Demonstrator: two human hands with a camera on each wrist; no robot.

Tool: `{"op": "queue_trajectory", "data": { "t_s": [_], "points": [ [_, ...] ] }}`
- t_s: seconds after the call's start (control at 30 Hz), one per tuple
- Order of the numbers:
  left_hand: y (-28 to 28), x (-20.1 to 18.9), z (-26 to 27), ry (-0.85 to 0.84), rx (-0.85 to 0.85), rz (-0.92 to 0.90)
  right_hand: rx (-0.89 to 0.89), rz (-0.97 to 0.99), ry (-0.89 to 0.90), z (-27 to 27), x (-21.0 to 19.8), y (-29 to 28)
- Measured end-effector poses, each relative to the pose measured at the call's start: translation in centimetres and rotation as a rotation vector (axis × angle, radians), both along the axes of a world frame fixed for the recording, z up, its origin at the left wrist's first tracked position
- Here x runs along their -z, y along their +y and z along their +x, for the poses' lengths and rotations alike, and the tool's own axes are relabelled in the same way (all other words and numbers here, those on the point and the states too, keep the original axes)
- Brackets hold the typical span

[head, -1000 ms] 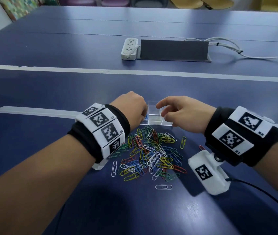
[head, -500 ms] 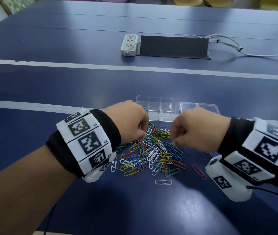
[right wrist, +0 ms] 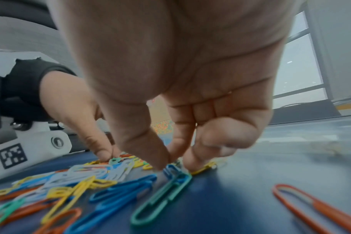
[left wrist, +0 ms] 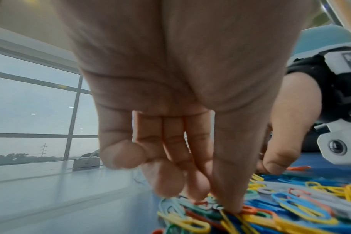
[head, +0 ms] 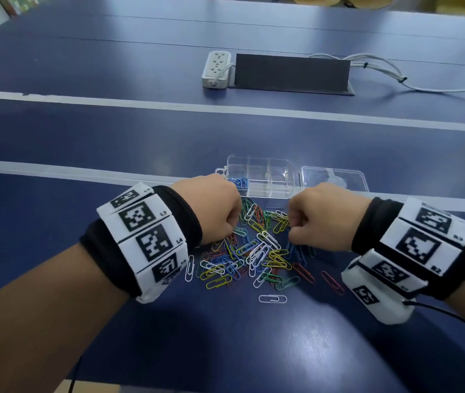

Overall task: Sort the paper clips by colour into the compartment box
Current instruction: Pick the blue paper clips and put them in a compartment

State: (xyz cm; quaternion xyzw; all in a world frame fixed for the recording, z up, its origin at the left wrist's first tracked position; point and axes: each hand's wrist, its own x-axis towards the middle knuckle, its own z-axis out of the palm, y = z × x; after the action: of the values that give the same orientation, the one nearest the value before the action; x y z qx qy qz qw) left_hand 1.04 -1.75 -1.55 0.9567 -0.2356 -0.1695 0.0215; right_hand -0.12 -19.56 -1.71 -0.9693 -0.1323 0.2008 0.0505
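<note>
Pile: the paper clips (head: 256, 251) are spread loose and mixed on the blue table (head: 112, 137), between the two wrists, so that single colours can be picked out from above.
Box: the compartment box (head: 268, 177) is set just beyond the pile, touching its far edge, with its clear lid (head: 336, 180) folded open to the right; short carries are thereby allowed.
Sorted so far: blue clips (head: 238, 182) are seen in the near-left compartment; the other compartments look bare.
Left hand (head: 214, 211): fingers are curled down, tips pressed into the pile; whether a clip is pinched cannot be told.
Right hand (head: 322, 219): thumb and forefinger are brought together at a blue clip (right wrist: 171, 170) at the pile's edge; a completed pinch is not shown.
Stage: judged early, most clips being unsorted.
</note>
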Motion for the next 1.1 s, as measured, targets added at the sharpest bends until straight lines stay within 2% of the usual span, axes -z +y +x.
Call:
{"op": "queue_trajectory", "data": {
  "t_s": [0.23,0.33,0.43,0.77,0.9,1.1],
  "points": [
    [0.4,-0.1,-0.1,0.045,0.018,-0.106,-0.047,0.014,-0.066,0.2,-0.3,-0.1],
    [-0.7,0.3,-0.2,0.085,0.092,-0.068,-0.082,-0.021,-0.085,0.3,-0.1,0.1],
    [-1.1,0.6,0.0,0.083,0.097,-0.013,-0.111,-0.035,-0.106,0.1,-0.1,0.1],
    [-1.0,0.6,0.3,0.048,0.148,0.083,-0.157,0.057,-0.054,-0.2,-0.1,-0.4],
    [-0.7,0.5,0.4,0.069,0.141,0.070,-0.135,0.161,-0.064,-0.3,-0.5,-0.7],
    [-0.7,0.2,-0.1,0.056,0.140,0.069,-0.189,0.156,-0.028,-1.7,0.3,-1.1]
  ]
}}
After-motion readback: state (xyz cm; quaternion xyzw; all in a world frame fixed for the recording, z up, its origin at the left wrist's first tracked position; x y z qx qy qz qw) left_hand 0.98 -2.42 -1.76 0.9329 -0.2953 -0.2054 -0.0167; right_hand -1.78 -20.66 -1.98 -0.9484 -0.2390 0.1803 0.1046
